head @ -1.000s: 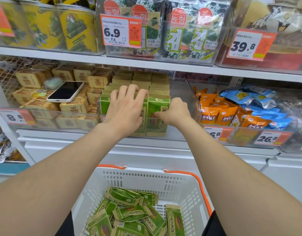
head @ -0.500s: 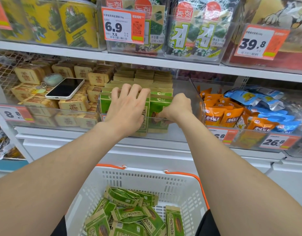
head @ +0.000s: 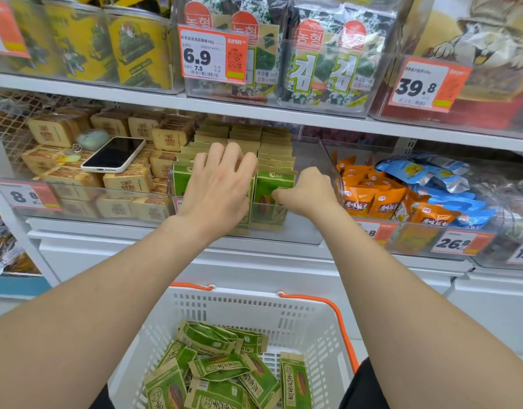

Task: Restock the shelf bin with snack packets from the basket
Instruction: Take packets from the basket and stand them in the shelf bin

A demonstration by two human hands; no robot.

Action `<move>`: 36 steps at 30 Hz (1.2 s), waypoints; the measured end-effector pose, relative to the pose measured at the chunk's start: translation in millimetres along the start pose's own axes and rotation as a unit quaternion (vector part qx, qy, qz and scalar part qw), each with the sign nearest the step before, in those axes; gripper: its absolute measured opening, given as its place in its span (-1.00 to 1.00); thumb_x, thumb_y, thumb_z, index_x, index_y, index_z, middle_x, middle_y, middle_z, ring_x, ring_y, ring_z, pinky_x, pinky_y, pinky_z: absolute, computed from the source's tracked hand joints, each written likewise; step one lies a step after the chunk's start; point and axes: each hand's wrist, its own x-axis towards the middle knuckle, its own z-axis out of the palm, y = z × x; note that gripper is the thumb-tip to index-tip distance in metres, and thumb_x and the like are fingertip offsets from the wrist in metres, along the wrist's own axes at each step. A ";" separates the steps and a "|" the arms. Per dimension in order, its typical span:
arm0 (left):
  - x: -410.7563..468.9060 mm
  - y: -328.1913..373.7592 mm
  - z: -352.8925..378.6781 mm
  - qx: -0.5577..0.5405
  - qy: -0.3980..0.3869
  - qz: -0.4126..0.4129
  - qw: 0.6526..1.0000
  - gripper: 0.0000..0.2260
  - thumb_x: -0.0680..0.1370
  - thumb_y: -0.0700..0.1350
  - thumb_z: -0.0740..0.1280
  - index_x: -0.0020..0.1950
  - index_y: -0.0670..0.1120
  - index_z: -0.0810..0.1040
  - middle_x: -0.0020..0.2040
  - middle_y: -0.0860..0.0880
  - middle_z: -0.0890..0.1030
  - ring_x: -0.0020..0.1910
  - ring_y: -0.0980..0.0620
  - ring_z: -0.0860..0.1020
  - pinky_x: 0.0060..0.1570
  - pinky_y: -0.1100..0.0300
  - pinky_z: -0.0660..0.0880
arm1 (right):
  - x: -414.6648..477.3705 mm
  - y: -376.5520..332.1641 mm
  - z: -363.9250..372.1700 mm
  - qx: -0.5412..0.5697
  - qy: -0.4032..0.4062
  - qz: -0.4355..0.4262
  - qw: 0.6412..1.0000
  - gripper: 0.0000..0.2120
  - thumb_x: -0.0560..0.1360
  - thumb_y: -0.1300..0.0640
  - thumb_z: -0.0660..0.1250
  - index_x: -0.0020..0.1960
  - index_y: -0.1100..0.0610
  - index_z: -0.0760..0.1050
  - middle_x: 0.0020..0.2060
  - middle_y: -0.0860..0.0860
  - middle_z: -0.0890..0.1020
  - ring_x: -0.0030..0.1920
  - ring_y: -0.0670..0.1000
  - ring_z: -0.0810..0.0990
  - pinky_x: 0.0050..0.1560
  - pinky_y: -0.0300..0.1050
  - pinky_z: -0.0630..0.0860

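Observation:
The clear shelf bin holds rows of upright green and tan snack packets. My left hand lies flat over the front rows on the left, fingers spread and pressing on the packet tops. To its right, my right hand is curled and pinches the front green packet at its right edge. Below stands the white basket with orange handles, and several loose green packets lie in its bottom.
A phone lies on tan boxed snacks in the bin to the left. Orange packets and blue packets fill the bin to the right. Seaweed packs sit on the shelf above, close over the bin.
Both hands stay almost where they were at the bin's front. The green packet under my right hand has settled slightly lower among the others.

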 end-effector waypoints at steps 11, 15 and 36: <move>-50.7 0.4 22.8 -0.035 -0.297 0.088 0.950 -0.80 0.58 0.11 0.26 -0.05 0.01 0.53 -0.18 -0.03 0.61 -0.18 -0.18 0.61 -0.26 0.09 0.47 | -78.1 -15.0 10.1 -0.144 0.009 -0.170 0.975 -0.85 0.46 0.20 0.33 0.03 0.16 0.51 -0.17 0.07 0.47 -0.11 0.25 0.54 -0.17 -0.02 0.43; -92.2 9.1 49.9 -0.063 -0.438 0.046 0.895 -0.85 0.59 0.03 0.27 -0.02 0.00 0.57 -0.08 -0.03 0.63 -0.11 -0.14 0.60 -0.16 0.07 0.55 | -111.9 -6.3 44.3 -0.270 -0.188 -0.220 0.919 -0.89 0.49 0.24 0.31 -0.14 0.09 0.39 -0.20 0.02 0.42 -0.19 0.16 0.54 -0.32 -0.11 0.38; -269.5 6.2 131.5 -0.115 -0.711 -0.045 0.693 -0.72 0.67 -0.13 0.34 -0.23 -0.05 0.42 -0.23 0.01 0.48 -0.22 0.01 0.48 -0.06 0.07 0.55 | -140.1 12.0 142.9 -0.393 -0.420 -0.295 0.763 -0.86 0.60 0.29 0.24 0.11 0.16 0.51 -0.18 -0.01 0.53 -0.29 -0.04 0.49 -0.38 -0.17 0.39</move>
